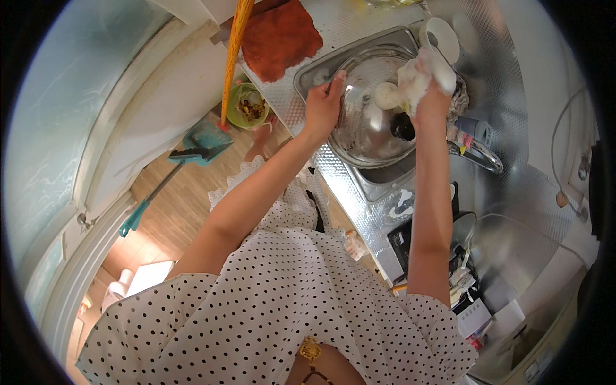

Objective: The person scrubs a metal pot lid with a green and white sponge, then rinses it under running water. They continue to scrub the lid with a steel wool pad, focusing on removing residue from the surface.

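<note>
A glass pan lid (363,139) with a dark knob (402,127) lies over the stainless steel sink (373,190), tilted a little. My left hand (325,103) grips the lid's left edge, thumb on top. My right hand (429,86) is covered in thick white foam above the lid's right part; the foam hides most of its fingers and whatever they hold. A patch of foam (386,96) sits on the glass beside it. The chrome faucet (486,156) is to the right of my right wrist.
An orange-red cloth (281,41) lies on the metal counter left of the sink. A white bowl (442,41) stands behind it. On the floor are a green bin (248,107) with scraps and a teal dustpan (207,139). Kitchen items crowd the counter's near right, by a black rack (399,245).
</note>
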A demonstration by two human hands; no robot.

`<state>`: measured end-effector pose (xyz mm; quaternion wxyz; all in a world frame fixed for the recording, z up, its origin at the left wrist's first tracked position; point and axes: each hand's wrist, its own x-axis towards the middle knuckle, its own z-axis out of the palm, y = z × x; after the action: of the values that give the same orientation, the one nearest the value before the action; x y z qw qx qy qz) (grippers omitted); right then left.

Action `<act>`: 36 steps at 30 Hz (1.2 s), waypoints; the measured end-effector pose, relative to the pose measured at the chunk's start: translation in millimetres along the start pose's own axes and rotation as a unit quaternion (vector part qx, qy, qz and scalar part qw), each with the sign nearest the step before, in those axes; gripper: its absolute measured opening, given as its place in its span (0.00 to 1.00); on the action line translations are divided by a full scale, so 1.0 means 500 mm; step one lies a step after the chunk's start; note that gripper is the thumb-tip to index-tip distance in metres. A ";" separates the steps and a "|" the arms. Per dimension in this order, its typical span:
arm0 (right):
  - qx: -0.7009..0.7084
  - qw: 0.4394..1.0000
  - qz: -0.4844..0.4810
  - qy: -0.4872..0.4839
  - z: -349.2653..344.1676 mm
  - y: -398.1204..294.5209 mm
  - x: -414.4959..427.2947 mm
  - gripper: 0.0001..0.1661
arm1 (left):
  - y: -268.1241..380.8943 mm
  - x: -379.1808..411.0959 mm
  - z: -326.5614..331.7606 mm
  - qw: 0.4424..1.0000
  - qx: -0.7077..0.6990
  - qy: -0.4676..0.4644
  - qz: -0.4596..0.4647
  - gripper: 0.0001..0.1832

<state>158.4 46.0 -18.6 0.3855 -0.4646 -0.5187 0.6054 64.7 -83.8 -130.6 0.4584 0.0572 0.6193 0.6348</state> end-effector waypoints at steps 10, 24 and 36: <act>-0.546 0.776 -0.253 -0.190 -0.114 0.032 0.029 0.15 | 0.021 0.001 -0.058 0.996 -0.075 0.053 0.001 0.30; -0.623 0.771 0.115 -0.060 -0.517 0.256 -0.338 0.47 | -0.061 0.039 -0.190 0.998 0.001 0.057 -0.040 0.25; -0.591 0.791 -0.116 0.111 -0.342 0.299 -0.329 0.27 | -0.055 0.069 -0.197 0.945 0.304 0.017 0.118 0.19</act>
<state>369.7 -88.4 -144.4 0.1580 -0.6025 -0.7786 0.0762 -4.2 -138.9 -193.0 0.3302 0.2554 0.7794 0.4673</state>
